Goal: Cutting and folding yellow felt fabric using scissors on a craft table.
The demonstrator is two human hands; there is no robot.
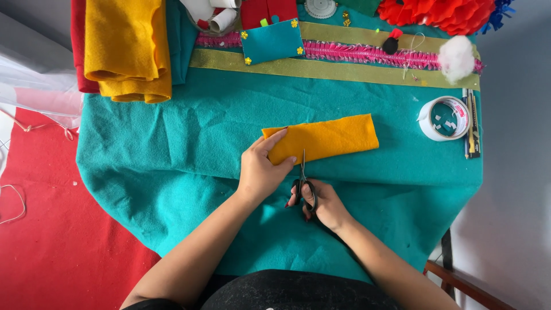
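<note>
A folded strip of yellow felt (pixel 330 138) lies on the teal felt sheet (pixel 189 143) that covers the table. My left hand (pixel 261 169) pinches the strip's left end between thumb and fingers. My right hand (pixel 321 204) grips black-handled scissors (pixel 304 182), whose blades point up at the strip's lower edge, just right of my left hand.
A stack of folded yellow felt (pixel 129 46) on red lies at the far left. A gold and pink trim band (pixel 344 57), a small teal pocket piece (pixel 271 40), a white pompom (pixel 457 57), a tape roll (pixel 445 119) and a cutter (pixel 472 123) sit along the back and right.
</note>
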